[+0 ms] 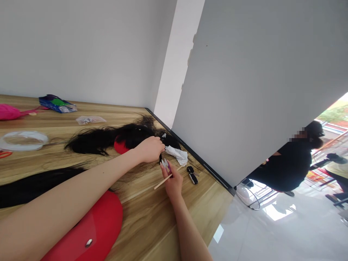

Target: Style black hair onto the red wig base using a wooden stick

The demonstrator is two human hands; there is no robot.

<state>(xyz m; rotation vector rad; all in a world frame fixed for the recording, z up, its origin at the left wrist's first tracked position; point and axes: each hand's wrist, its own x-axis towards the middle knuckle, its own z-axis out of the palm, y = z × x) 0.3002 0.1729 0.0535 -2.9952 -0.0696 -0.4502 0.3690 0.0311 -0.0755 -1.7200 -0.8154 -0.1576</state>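
1. well left of my fingers, pink yarn [9, 112] is lying on the wooden table [141, 214], with a whitish ring [40, 137] and an orange-red loop [5, 154] sitting nearer me.
2. a blue packet [53, 104] is resting beyond them, far left of my fingers, and a small clear bag [91, 120] is lying closer to my hands.
3. a long black bundle [35, 183] is stretching left of my fingers, partly behind my left forearm; a red piece with a metal stud [108, 221] is lying below that forearm, nearer me.
4. the black hair [92, 140] is spreading left of and beyond my fingers, over a smaller red form [120, 145].
5. my left hand [150, 149] is reaching in beside that hair, its fingers curling and pinching a dark strand [160, 158].
6. my right hand [174, 182] is closing its fingers around small purple-handled snips [164, 165], the blades pointing up beside the strand; a pale stick [162, 181] is poking out leftward below those fingers.
7. crumpled white tissue [178, 155] is lying just beyond my right fingers, and a black key fob [193, 175] is resting to their right.
8. far right of my fingers, a person in black [290, 165] is showing past the grey panel [239, 79].
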